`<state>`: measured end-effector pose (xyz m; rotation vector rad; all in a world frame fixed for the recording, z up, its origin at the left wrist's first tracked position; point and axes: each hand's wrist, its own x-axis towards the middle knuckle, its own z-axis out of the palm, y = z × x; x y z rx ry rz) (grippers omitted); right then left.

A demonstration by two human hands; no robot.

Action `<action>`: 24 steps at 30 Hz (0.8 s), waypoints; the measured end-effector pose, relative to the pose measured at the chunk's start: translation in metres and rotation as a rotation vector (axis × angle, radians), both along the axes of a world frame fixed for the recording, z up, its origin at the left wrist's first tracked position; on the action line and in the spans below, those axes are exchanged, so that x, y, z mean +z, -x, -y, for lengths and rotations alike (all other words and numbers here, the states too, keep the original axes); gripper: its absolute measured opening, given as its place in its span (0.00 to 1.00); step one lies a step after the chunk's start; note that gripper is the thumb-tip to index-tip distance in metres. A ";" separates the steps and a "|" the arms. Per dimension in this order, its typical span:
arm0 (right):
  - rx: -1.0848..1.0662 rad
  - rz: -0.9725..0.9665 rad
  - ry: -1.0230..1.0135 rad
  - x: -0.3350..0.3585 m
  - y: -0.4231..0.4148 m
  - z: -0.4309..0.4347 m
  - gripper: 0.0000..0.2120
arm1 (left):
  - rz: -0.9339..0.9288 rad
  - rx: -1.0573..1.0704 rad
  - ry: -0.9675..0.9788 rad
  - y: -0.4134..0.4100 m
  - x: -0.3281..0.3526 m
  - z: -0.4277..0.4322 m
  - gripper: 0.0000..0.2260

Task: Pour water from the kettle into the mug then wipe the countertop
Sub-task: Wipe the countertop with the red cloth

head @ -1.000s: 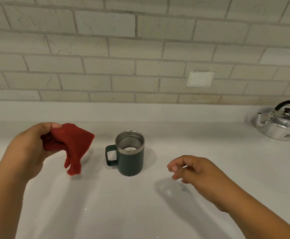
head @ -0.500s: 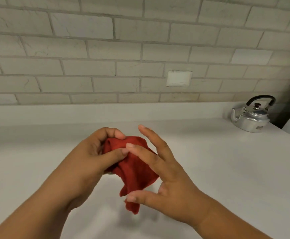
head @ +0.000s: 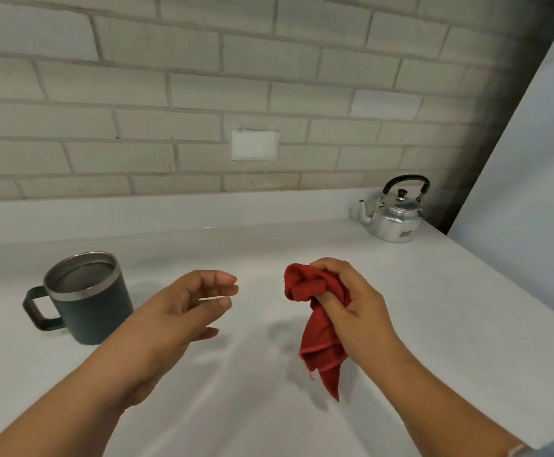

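My right hand [head: 348, 301] grips a bunched red cloth [head: 318, 338] above the white countertop [head: 434, 308], and the cloth's loose end hangs down. To its left, my left hand [head: 186, 308] hovers empty over the counter with relaxed fingers. A dark green mug [head: 86, 301] with a steel rim stands upright at the left, handle pointing left. At the back right corner of the counter sits a silver kettle [head: 392, 214] with a black handle, spout facing left.
A pale brick wall [head: 170, 94] backs the counter, with a white blank plate [head: 255, 145] set in it. A light panel [head: 532, 159] rises along the counter's right edge beside the kettle.
The red cloth has passed from my left hand to my right hand. My left hand has let go and drawn away leftward. The view has shifted, so the mug shows at the left again.
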<state>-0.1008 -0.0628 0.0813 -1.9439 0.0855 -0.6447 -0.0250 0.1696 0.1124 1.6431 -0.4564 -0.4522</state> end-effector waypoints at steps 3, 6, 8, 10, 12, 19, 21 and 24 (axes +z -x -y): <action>-0.205 -0.006 -0.034 0.004 0.010 0.075 0.18 | 0.009 0.000 -0.083 0.005 -0.014 0.033 0.08; -0.406 -0.061 -0.044 0.007 0.017 0.153 0.13 | -0.001 0.023 -0.115 0.012 -0.026 0.066 0.08; -0.485 -0.128 -0.047 0.007 0.020 0.199 0.13 | -0.009 0.043 -0.145 0.017 -0.033 0.087 0.07; -0.526 -0.207 -0.055 0.004 0.020 0.242 0.13 | 0.000 0.052 -0.192 0.022 -0.040 0.107 0.07; -0.552 -0.293 -0.094 0.000 0.018 0.279 0.13 | 0.018 0.065 -0.233 0.026 -0.046 0.125 0.07; -0.614 -0.485 -0.152 -0.007 0.009 0.379 0.11 | 0.051 0.071 -0.327 0.029 -0.058 0.169 0.08; -0.677 -0.525 -0.158 -0.013 0.006 0.404 0.13 | 0.062 0.066 -0.347 0.024 -0.061 0.178 0.08; -0.724 -0.613 -0.229 -0.027 0.000 0.434 0.16 | 0.065 0.062 -0.373 0.017 -0.065 0.191 0.09</action>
